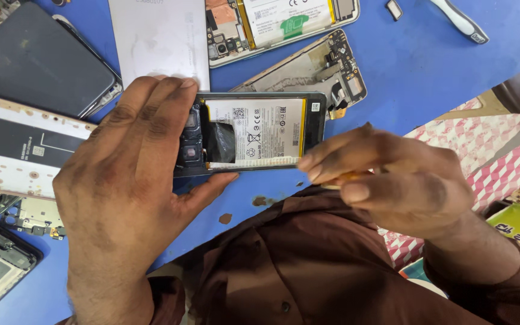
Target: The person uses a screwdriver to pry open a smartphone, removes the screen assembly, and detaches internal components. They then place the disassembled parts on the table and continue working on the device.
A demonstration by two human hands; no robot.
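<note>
My left hand [130, 174] grips an opened phone [254, 133] by its camera end, back cover off, with the white battery and the dark camera module showing. My right hand [392, 177] sits at the phone's lower right edge. Its fingers pinch a small yellow-orange tool [351, 176], mostly hidden in the hand. Both hands hover over a blue table [434, 72], just above my brown shirt.
Several dismantled phones lie around: a dark phone back [34, 60] at far left, a white panel [160, 39], an open phone with battery [278, 24] at the top, a bare frame [326, 66], a long white part [7, 147]. A white-handled tool [461, 21] lies top right. Pink patterned packets [495, 150] sit right.
</note>
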